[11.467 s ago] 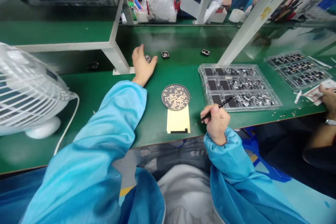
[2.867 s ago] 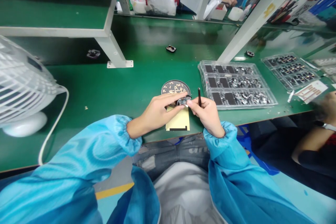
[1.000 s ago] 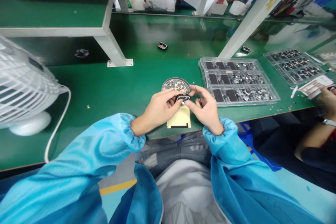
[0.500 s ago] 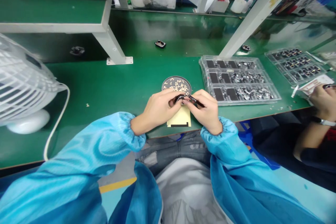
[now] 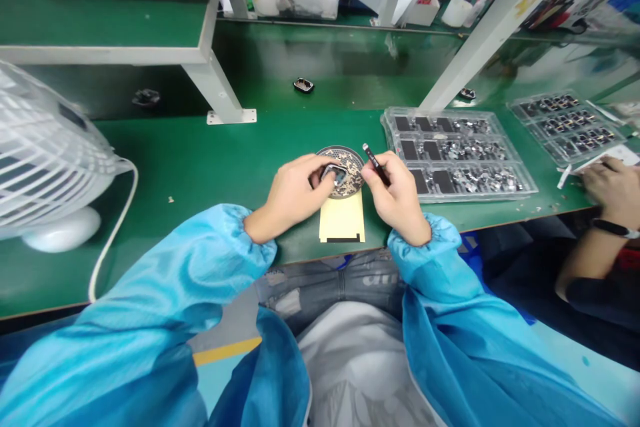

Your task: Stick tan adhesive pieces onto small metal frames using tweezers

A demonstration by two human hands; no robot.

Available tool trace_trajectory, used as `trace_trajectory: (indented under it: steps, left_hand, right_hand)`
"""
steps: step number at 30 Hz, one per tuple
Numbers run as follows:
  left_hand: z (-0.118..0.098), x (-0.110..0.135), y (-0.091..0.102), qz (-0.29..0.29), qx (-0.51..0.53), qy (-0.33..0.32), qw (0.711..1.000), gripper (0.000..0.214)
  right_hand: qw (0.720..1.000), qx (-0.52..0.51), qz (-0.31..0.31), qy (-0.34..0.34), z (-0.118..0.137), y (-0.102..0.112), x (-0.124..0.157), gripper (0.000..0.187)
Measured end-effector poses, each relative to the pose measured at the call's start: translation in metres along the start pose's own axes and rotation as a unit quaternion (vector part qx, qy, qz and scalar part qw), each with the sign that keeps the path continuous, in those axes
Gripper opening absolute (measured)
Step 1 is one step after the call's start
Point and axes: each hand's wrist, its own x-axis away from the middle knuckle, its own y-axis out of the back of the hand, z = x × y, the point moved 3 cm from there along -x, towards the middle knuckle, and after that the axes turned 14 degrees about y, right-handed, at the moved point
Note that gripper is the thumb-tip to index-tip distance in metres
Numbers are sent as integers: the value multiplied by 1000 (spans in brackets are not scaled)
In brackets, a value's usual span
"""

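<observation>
My left hand (image 5: 300,190) grips a small dark watch-like case (image 5: 336,177) with a rounded metallic rim, its open side facing up. My fingers cover part of it. It is held over a round perforated dish (image 5: 355,180) scattered with tiny beige pieces. To the right, my right hand (image 5: 395,193) pinches a slim black tool (image 5: 375,163) with a pale blunt end pointing up and away; its exact kind is unclear. The tool is apart from the case. Below the dish lies a yellow pad (image 5: 343,219) with a black strip at its near edge.
A clear compartment tray (image 5: 463,195) of small parts stands right, with another tray (image 5: 565,123) beyond. A co-worker's hand (image 5: 613,187) is at far right. Left are a white fan (image 5: 60,227) and its cord. Another small case (image 5: 303,85) lies behind, near a shelf leg (image 5: 223,90).
My hands have moved apart. The black tool has left the case, swung to point away, and the case has tilted to show its open side. More of the dish shows.
</observation>
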Motion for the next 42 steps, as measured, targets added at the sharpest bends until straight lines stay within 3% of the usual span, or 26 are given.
trace_trajectory:
  steps: [4,10,14,19,25,27,30,35,38,42]
  left_hand:
    - [33,-28,17,-72,20,39,996,25]
    - [91,-76,26,-143,17,91,985,27]
    - [116,-123,33,-179,-30,48,982,30]
    - [128,-180,31,-232,-132,71,961,59]
    - [116,-210,8,-152,-168,119,967,54]
    - [112,-209,8,-151,-155,131,967,43]
    - [102,-196,7,-176,-126,100,971,37]
    - [73,-143,-6,-200,-37,68,977,35]
    - [52,-96,-12,-157,16,18,987,39]
    - [35,-40,-11,-71,66,-19,995,52]
  right_hand:
    - [992,97,78,-13,-11,-1,-11,18]
    - [999,37,-22,-23,-11,2,-6,7]
    - [999,27,-5,-21,-11,-3,-5,14]
    - [1000,6,-4,-21,-12,-9,-4,12]
    - [997,-58,-41,-44,-9,-8,-3,22]
    - [992,-98,-46,-73,-12,-8,-2,23]
    - [977,-165,-56,-122,-20,-10,0,18]
    - [965,-194,-71,-164,-22,-9,1,27]
    - [971,-184,-96,-120,-6,1,8,30]
    - [986,-98,-127,-33,11,18,39,39]
